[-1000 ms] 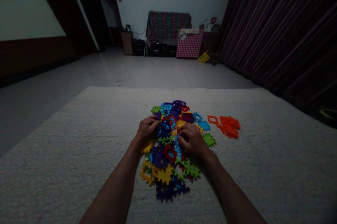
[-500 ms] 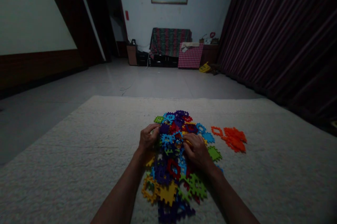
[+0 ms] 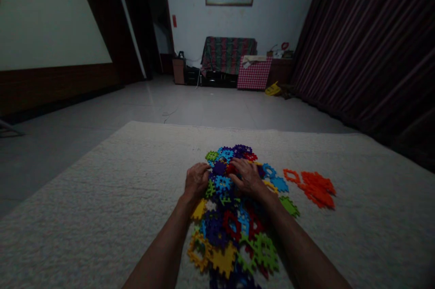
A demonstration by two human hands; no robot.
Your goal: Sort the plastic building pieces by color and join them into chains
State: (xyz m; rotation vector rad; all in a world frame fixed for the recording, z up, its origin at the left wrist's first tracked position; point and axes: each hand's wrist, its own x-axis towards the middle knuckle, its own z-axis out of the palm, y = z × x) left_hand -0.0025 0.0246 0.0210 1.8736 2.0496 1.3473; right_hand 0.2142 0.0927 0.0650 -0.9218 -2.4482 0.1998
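A heap of coloured plastic interlocking pieces with toothed edges lies on the pale cloth in front of me. My left hand [image 3: 198,179] is at the heap's left side, fingers bent and not closed, their tips by a dark purple piece [image 3: 219,168]. My right hand [image 3: 247,175] reaches over the heap from the right. Its thumb and fingers are apart, with a red piece [image 3: 230,169] showing between them. A light blue piece [image 3: 223,183] lies between the two hands. Nearer me are a yellow piece [image 3: 223,258] and a green piece [image 3: 266,252].
Orange pieces [image 3: 317,187] form a separate small pile on the right, with one orange frame piece [image 3: 291,175] beside it. The pale textured cloth [image 3: 136,175] spreads under everything. Beyond it are tiled floor [image 3: 217,105], a low cabinet and a dark curtain [image 3: 367,40].
My right hand has moved farther up the heap, from near the yellow pieces to the red piece. My left hand stays at the left edge. The whole view has shifted slightly.
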